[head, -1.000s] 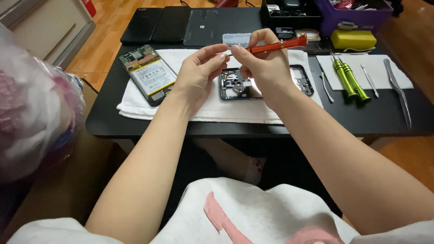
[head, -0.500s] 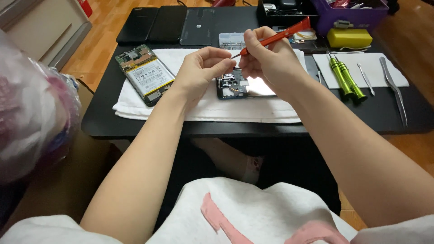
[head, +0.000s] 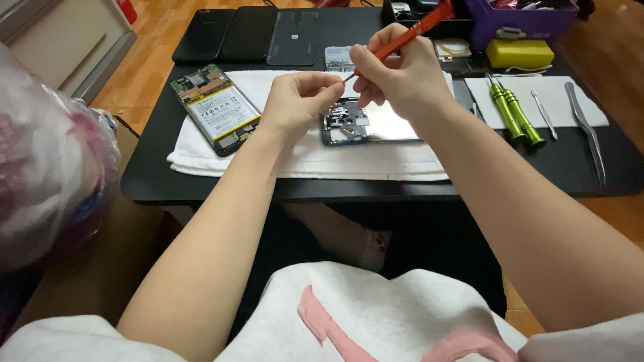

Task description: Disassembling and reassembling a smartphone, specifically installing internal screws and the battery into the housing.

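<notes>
Two hands above the phone [head: 365,124] at the towel's [head: 302,157] near edge, right hand [head: 402,77] gripping a screwdriver [head: 409,31], left hand [head: 298,100] pinched at its tip.

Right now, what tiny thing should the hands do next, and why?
Probably pinch whatever sits at the tip of the red screwdriver: the left hand has its fingers right at that tip, raised above the opened phone, while the right hand holds the handle.

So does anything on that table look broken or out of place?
Nothing looks spilled or broken. Two phones lie opened up: one askew on the white towel, one below the hands. The right hand holds a red screwdriver.
</notes>
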